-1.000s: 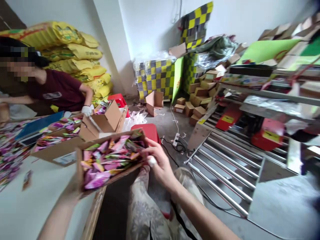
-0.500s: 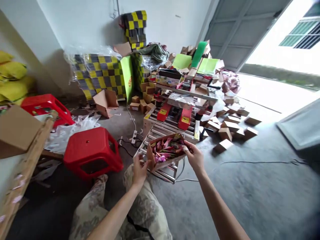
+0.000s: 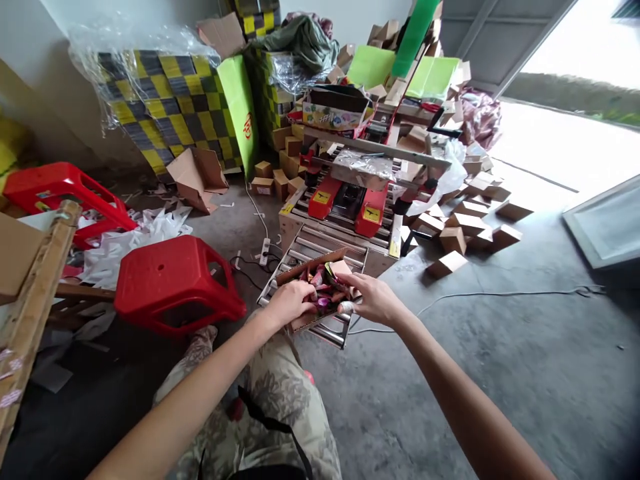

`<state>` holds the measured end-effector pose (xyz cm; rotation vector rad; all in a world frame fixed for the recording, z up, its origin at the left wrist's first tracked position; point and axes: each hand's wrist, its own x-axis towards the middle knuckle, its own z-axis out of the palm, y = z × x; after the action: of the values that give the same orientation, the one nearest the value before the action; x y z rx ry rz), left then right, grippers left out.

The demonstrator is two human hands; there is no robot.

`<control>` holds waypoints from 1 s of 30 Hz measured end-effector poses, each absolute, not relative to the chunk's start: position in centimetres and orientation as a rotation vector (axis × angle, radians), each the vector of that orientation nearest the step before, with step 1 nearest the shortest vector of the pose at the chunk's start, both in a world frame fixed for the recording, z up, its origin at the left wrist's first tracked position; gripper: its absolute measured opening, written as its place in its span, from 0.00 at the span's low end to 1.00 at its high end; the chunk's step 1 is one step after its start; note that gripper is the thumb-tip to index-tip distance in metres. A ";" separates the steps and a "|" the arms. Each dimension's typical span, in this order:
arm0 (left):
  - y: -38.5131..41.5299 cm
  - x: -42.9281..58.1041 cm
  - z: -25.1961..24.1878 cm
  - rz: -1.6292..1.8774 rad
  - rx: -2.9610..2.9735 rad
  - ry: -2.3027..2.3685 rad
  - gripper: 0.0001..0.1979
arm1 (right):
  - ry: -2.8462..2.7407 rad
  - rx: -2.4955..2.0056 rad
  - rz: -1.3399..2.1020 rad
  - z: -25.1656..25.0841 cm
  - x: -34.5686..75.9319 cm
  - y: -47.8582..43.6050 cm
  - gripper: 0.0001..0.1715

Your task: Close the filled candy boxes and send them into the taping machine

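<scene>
An open cardboard box full of small pink, red and dark packets rests at the near end of the roller conveyor. My left hand reaches over the left side of the box, fingers bent together among the packets; what they hold, if anything, is hidden. Around the box's right end curls my right hand, its fingers over the top and its thumb, wrapped in something whitish, on the near side. A raised cardboard flap stands beside those fingers.
Behind the box stands a red-sided carton-sealing machine. A red plastic stool is at left, near a power strip. Small cartons litter the floor at right. Yellow-and-black stacks line the wall.
My left hand has moved from the box's outer left side onto the packets. My right hand has come further over the right end. The view has tilted down.
</scene>
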<state>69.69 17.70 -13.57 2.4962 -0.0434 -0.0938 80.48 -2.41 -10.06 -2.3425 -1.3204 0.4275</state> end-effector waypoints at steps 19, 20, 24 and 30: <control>19.5 66.2 -17.3 0.404 2.026 0.153 0.27 | -0.832 -2.403 -0.419 -15.6 77.8 1.1 0.13; 19.1 65.8 -17.6 0.456 2.050 0.148 0.28 | -0.833 -2.380 -0.373 -15.7 77.4 1.1 0.09; 17.2 63.3 -18.6 0.687 2.173 0.153 0.34 | -0.996 -2.269 -0.088 -15.5 77.9 2.4 0.05; 16.1 62.2 -18.0 0.757 2.295 0.013 0.30 | -1.207 -2.186 0.047 -15.3 80.4 4.2 0.05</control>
<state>62.16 16.12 -18.00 2.2948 0.0129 0.7571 80.41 4.24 -15.35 -2.1864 -1.2069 0.0468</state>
